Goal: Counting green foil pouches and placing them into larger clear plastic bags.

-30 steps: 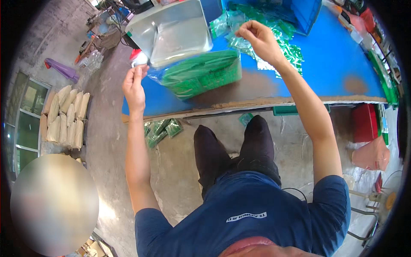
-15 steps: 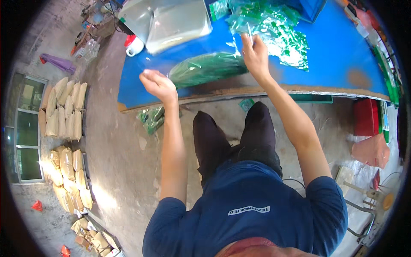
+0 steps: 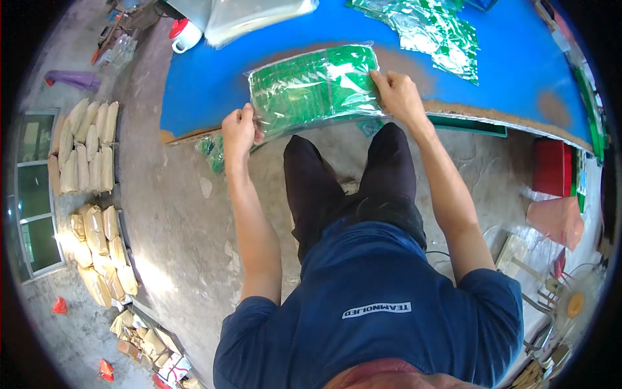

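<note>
A clear plastic bag packed with green packets [image 3: 314,87] lies at the front edge of the blue table [image 3: 214,78], its near side reaching over the edge. My left hand [image 3: 240,133] is closed on the bag's left end, low by its corner. At the right end, my right hand [image 3: 398,94] pinches the bag's side between thumb and fingers. Between the two hands the bag is spread wide, with its shiny film facing up.
Loose green packets [image 3: 447,42] are heaped at the back right of the table. Clear plastic bags [image 3: 253,18] and a white mug with a red lid [image 3: 186,35] stand far left. Wrapped brown bundles [image 3: 87,149] line the left floor; a red bin [image 3: 552,167] stands right.
My right hand has left the loose packets and come nearer, onto the bag's right end. My left hand has closed on the left end. The bag has turned flatter toward me.
</note>
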`<state>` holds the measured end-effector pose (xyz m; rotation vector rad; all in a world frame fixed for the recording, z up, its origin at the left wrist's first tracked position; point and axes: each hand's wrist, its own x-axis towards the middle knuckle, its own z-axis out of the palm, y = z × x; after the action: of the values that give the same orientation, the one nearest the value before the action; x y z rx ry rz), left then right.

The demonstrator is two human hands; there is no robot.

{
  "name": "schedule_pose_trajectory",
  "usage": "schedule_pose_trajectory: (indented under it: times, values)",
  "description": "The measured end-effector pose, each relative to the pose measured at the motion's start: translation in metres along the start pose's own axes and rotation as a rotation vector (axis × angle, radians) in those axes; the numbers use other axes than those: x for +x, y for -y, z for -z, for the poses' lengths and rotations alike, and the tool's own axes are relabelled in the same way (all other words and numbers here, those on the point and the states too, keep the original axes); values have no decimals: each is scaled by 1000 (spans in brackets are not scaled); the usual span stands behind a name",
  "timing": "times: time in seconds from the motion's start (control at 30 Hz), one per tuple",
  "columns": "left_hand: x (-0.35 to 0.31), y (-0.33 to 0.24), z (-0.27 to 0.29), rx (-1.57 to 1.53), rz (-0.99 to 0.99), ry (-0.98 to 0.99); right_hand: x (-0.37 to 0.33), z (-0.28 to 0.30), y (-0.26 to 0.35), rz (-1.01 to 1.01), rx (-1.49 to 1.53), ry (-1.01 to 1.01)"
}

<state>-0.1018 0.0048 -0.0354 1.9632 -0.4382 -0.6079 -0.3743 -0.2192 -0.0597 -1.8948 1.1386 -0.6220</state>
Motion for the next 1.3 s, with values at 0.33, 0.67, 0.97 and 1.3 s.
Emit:
schedule_pose_trajectory:
  times: [0.33,0.67,0.97,1.3]
  values:
    - [14,-55,-83,788,-619,-330,17,-62,83,593,-226,-357]
    - [-57,28,-89,-327,-277,-383,-18,-49,42,356,-61,-292]
    - [-48,65,-77,-912,-49,-227,-42,-42,68,252,-113,-37]
    - [-83,320,94,-1254,628,505,-98,39,13,200,106,449]
